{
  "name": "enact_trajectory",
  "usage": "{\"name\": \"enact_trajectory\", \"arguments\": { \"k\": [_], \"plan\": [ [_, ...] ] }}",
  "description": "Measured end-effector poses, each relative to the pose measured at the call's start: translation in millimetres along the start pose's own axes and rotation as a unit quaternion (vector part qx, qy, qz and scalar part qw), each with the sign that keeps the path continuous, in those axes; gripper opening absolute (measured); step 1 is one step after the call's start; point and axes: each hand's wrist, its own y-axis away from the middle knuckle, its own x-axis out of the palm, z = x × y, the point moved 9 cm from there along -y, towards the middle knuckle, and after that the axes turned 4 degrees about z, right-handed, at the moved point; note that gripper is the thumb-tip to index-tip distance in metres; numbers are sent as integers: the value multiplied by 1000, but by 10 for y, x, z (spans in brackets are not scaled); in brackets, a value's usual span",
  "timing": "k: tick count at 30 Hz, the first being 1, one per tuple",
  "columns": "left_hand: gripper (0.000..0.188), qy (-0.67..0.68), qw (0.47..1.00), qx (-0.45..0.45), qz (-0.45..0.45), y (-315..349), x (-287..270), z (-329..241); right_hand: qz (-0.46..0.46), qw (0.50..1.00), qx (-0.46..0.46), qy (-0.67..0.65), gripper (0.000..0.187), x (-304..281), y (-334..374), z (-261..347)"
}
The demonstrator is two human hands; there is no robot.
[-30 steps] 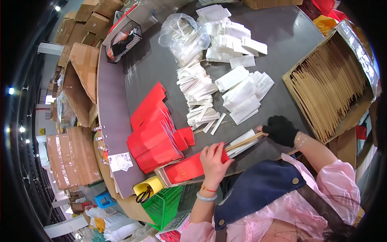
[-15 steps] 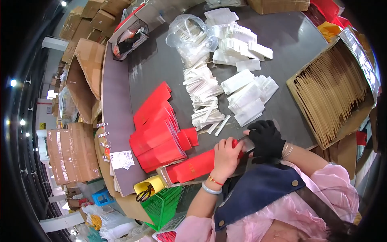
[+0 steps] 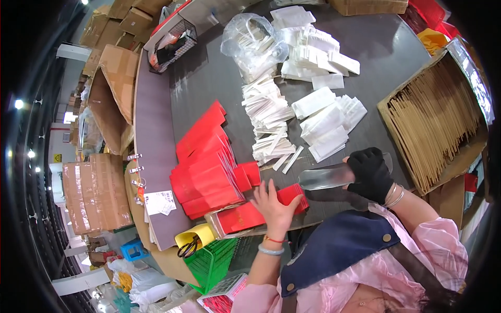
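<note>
My left hand (image 3: pixel 274 208) lies over a row of red paper packets (image 3: pixel 242 218) at the table's near edge, its thumb and fingers spread apart. In my right hand (image 3: pixel 369 175), which wears a black fingerless glove, is a clear plastic sleeve (image 3: pixel 326 178) that looks flat and sticks out to the left above the dark table. The sleeve's left end hangs near the right end of the red row, apart from it. More red packets (image 3: pixel 206 180) are fanned in a pile just beyond my left hand. A loose bunch of narrow white paper strips (image 3: pixel 266 107) lies farther off.
White paper packets (image 3: pixel 326 120) lie in stacks, with a clear plastic bag (image 3: pixel 250 39) beside them. An open carton of brown cards (image 3: pixel 436 125) stands at the right. At the left edge are a yellow holder with scissors (image 3: pixel 194 237), a green crate (image 3: pixel 214 263) and a wire basket (image 3: pixel 175 47).
My right hand has moved right, away from my left, drawing the plastic sleeve with it. My left hand has let go at the right end of the red row, shifted left and spread its fingers.
</note>
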Motion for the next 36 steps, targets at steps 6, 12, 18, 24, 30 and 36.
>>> {"name": "enact_trajectory", "arguments": {
  "k": [6, 12, 18, 24, 30, 36],
  "plan": [
    [91, 117, 992, -21, 29, 17, 177, 202, 46, 998, -36, 17, 60, 140, -51, 47],
    [79, 99, 994, 4, 46, -36, 162, 36, 93, 991, -94, -25, 71, 875, -209, 484],
    [29, 31, 993, 114, 16, -647, 237, -253, -105, 987, -78, -89, 55, 257, -2, -156],
    [7, -9, 979, 205, 10, -763, 276, -419, -309, 902, 296, 48, 31, -860, 1508, -2214],
    [16, 116, 965, 228, -52, -820, 249, -1144, -153, 903, 398, 42, 31, -656, 1899, -2985],
    [24, 101, 965, 237, -52, -876, 401, -1170, -180, 891, 403, 105, 35, -641, 1957, -3002]
  ]
}}
